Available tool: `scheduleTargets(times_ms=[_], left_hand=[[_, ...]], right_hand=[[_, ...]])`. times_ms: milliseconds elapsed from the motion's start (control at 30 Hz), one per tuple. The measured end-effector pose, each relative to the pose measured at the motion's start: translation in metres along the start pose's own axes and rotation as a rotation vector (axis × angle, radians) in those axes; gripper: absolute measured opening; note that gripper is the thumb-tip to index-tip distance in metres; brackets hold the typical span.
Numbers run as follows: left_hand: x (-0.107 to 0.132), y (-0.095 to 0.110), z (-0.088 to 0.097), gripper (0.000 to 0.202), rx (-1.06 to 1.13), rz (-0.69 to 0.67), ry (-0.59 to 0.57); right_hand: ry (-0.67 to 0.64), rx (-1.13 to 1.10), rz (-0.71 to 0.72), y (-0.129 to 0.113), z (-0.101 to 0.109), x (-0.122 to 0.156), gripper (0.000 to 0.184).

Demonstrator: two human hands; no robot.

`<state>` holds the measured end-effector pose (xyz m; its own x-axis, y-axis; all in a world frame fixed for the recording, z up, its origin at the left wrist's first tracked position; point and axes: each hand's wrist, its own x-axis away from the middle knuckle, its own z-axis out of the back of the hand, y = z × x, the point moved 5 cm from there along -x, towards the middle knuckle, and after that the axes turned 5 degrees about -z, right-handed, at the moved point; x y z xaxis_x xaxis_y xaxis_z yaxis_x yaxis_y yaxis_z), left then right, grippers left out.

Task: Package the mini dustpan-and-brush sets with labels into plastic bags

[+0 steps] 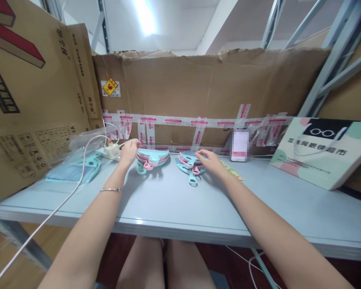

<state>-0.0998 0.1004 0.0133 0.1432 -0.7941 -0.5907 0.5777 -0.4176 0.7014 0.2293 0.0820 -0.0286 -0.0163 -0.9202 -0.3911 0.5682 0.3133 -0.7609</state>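
My left hand (130,153) is at the left end of a stack of small dustpans (153,155) in light blue and pink. Its fingers reach along the stack's upper left edge, slightly bent, and I cannot tell how firmly they touch it. To the right lies a pile of small hand brushes (193,164), also light blue and pink, with their looped handles pointing toward me. My right hand (211,161) is at the pile's right side, fingers partly stretched and fingertips against the upper brushes. Both piles rest on the grey table (174,204).
At left lie a plastic-wrapped blue dustpan (92,166), a white plug adapter (113,151) and a white cable (78,182). A phone (240,146) leans at the back near a yellow strip (233,170). A paper bag (321,152) stands right; cardboard (180,88) walls the back.
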Motion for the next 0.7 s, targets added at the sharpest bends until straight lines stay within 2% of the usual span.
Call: scheduleTargets(times_ms=[100,233,333,400,467,600,700], left_hand=[[0.007,0.005,-0.002,0.036,-0.211,-0.045,-0.097],[0.021,0.034,-0.006,0.042,-0.329,-0.206,-0.203],[0.033,0.051,-0.015,0.04,-0.442,-0.325,-0.344],[0.04,0.052,-0.021,0.039,-0.52,-0.298,-0.441],[0.042,0.051,-0.023,0.037,-0.558,-0.267,-0.486],[0.039,0.055,-0.016,0.032,-0.484,-0.269,-0.417],[0.033,0.059,-0.003,0.022,-0.433,-0.242,-0.226]], right_hand=[[-0.101,0.092,-0.012,0.006,-0.007,0.002,0.021],[-0.144,0.118,-0.006,0.005,-0.009,0.004,0.02],[-0.172,0.133,-0.002,0.001,-0.009,0.005,0.018],[-0.186,0.129,-0.006,-0.001,-0.009,0.006,0.017],[-0.186,0.124,-0.01,-0.002,-0.009,0.006,0.017],[-0.19,0.133,-0.002,-0.004,-0.009,0.007,0.017],[-0.188,0.13,0.007,-0.004,-0.009,0.007,0.017]])
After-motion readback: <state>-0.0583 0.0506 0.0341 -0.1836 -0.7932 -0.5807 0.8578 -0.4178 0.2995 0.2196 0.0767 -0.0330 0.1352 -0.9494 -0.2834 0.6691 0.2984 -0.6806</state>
